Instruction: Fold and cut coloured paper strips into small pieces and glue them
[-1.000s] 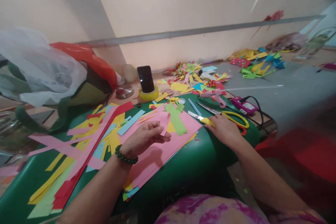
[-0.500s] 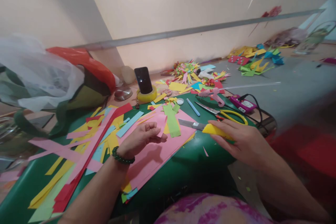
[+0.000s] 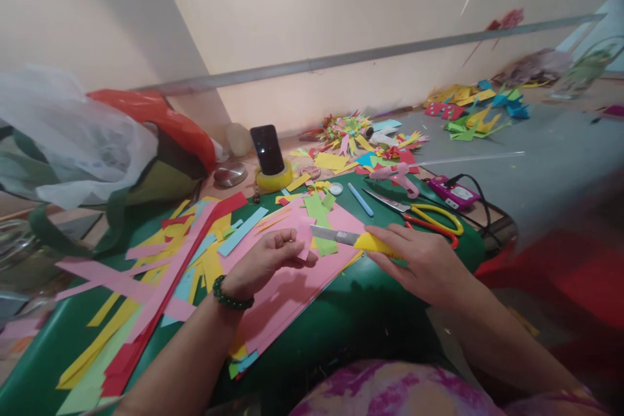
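Observation:
My left hand (image 3: 280, 250), with a dark green bead bracelet at the wrist, pinches a small pink paper piece (image 3: 305, 234) upright above a stack of pink sheets (image 3: 283, 292). Closed around the handle of a yellow utility knife (image 3: 373, 244) is my right hand (image 3: 414, 257). The knife's blade points left, and its tip is right by the pink piece; whether they touch I cannot tell. Green paper strips (image 3: 319, 214) lie on the stack behind the blade. Scissors (image 3: 419, 213) with yellow and red handles rest beyond my right hand.
Coloured paper strips (image 3: 160, 299) cover the left side of the green mat (image 3: 351, 318). Behind stand a phone (image 3: 267, 149) on a yellow tape roll (image 3: 273, 179), a pink glue gun (image 3: 397, 175) and a purple power box (image 3: 453, 194). Bags (image 3: 97, 143) fill the back left.
My right hand has moved left with the utility knife, bringing its blade to the pink paper piece. My left hand has shifted slightly right and stays pinched on the piece.

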### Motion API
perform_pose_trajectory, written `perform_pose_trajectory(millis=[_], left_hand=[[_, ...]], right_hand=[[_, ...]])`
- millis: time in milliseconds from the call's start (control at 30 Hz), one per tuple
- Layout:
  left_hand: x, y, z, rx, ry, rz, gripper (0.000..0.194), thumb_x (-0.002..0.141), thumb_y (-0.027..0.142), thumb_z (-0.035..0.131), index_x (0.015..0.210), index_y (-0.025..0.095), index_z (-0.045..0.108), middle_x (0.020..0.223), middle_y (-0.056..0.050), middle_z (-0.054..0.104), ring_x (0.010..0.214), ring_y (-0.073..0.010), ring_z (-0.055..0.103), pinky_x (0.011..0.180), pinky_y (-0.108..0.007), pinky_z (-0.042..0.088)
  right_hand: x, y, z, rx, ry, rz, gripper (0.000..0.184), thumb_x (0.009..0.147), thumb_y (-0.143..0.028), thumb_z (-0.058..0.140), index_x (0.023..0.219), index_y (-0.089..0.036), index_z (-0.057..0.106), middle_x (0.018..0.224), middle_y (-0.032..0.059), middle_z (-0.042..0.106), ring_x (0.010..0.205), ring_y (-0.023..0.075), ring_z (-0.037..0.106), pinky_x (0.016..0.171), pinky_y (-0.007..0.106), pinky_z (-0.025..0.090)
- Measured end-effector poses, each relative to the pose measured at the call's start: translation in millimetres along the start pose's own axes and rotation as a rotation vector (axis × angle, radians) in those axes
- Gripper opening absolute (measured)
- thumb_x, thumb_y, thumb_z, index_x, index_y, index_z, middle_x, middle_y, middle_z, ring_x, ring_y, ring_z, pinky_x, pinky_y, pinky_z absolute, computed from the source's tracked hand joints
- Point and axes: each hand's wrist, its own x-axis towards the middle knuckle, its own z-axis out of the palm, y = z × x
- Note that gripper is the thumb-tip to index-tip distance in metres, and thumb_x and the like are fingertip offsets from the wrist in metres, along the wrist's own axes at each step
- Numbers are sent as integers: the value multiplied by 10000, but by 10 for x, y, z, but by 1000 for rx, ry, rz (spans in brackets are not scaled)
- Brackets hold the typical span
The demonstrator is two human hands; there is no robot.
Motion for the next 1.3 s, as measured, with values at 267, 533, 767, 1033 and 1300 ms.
perform_pose_trajectory(millis=[267, 533, 767, 1033, 1300], left_hand=[[-23, 26, 10, 78, -5, 17, 319, 796, 450, 679, 753, 142, 612, 834, -70, 726, 848, -183, 682, 773, -277, 511], [-31, 26, -15, 68, 57, 19, 338, 795, 457, 678, 703, 165, 535, 823, -62, 730, 859, -193, 691, 783, -291, 519], [-42, 55, 50, 102, -5, 19, 329, 789, 462, 681, 740, 150, 592, 824, -60, 718, 835, -176, 682, 762, -267, 512], [-45, 5, 164, 94, -75, -8, 410, 739, 545, 702, 700, 163, 555, 727, -25, 679, 822, -183, 700, 739, -251, 506], [-48, 9, 103, 133, -106, -29, 421, 741, 554, 682, 682, 187, 485, 716, -27, 686, 813, -199, 702, 710, -263, 501]], right_hand=[[-41, 10, 26, -10, -8, 12, 337, 964, -364, 447, 1143, -149, 636, 862, 78, 715, 676, 155, 665, 592, 244, 475], [-51, 18, -33, -36, 6, 44, 326, 948, -362, 471, 1133, -156, 642, 875, 81, 716, 704, 163, 671, 618, 249, 484], [-25, -44, 35, -11, 12, 9, 310, 958, -351, 459, 1125, -154, 630, 879, 72, 721, 699, 154, 672, 577, 241, 454], [105, -156, 271, -87, 53, -13, 333, 972, -348, 448, 1149, -126, 621, 827, 71, 707, 663, 153, 652, 551, 257, 428], [12, 59, 292, -205, 129, 36, 351, 977, -362, 429, 1126, -130, 645, 804, 71, 709, 659, 150, 646, 546, 251, 397]])
